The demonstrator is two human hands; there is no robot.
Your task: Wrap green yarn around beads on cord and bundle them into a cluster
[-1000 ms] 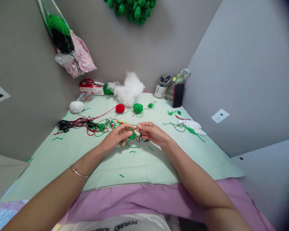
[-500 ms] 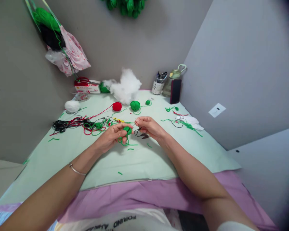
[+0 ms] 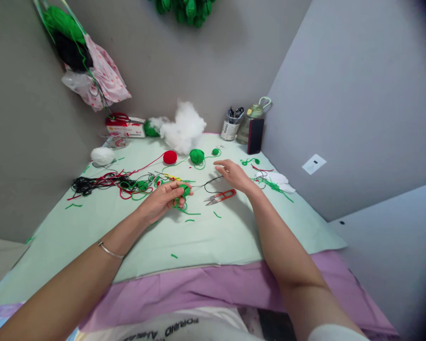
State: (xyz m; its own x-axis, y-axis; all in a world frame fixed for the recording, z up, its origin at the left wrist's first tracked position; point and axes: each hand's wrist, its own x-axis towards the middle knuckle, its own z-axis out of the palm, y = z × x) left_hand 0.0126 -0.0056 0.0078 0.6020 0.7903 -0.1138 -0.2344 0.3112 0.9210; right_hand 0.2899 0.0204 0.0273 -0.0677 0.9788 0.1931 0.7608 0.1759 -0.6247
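My left hand [image 3: 165, 200] is closed around a small green yarn piece [image 3: 185, 190], pinched between thumb and fingers. Green yarn tails dangle below that hand. A thin needle-like line [image 3: 198, 186] juts from the piece to the right, and black yarn [image 3: 210, 182] loops from its end toward my right hand [image 3: 233, 175]. The right fingers are stretched out to the left and slightly apart, above the table. Whether they touch the black yarn is hard to make out. Just below that hand, orange-handled thread snips [image 3: 220, 196] lie on the pale green table cover [image 3: 206, 241].
A tangle of black and red yarn [image 3: 102, 182] lies left. Behind are a red yarn ball [image 3: 170, 157], a green yarn ball [image 3: 197, 156] and white stuffing [image 3: 185, 128]. A pen cup [image 3: 230, 128], a bottle [image 3: 255, 111] and a phone [image 3: 255, 136] stand back right.
My right hand has moved away from the left, to the right and upward, and its fingers have spread. The snips beneath it now show. The left hand keeps hold of the green piece.
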